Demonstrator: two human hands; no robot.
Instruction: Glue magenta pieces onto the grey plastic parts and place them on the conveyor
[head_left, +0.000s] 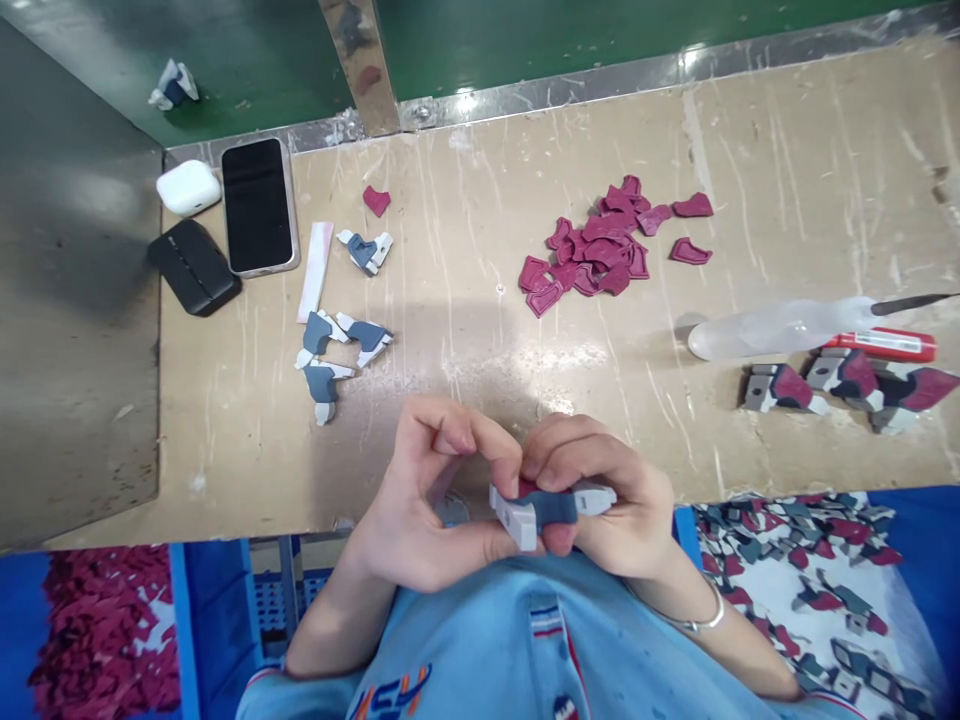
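Note:
Close to my body, above the table's front edge, both hands grip one grey and dark-blue plastic part [555, 508]. My left hand [442, 500] pinches its light-grey left end between thumb and index finger. The fingers of my right hand [607, 480] close around the other end, and a sliver of maroon shows under the fingertips. On the table to the left lie several similar grey-blue parts [322, 385], without maroon on them. A pile of maroon curved pieces [600, 245] is spread beyond my hands to the right.
At the left are a phone [260, 205], a white case [188, 188] and a black box [195, 268]. A translucent bottle [780, 328], a red tube [892, 345] and several maroon-covered parts [784, 388] lie right. Blue bins [217, 620] below hold pieces.

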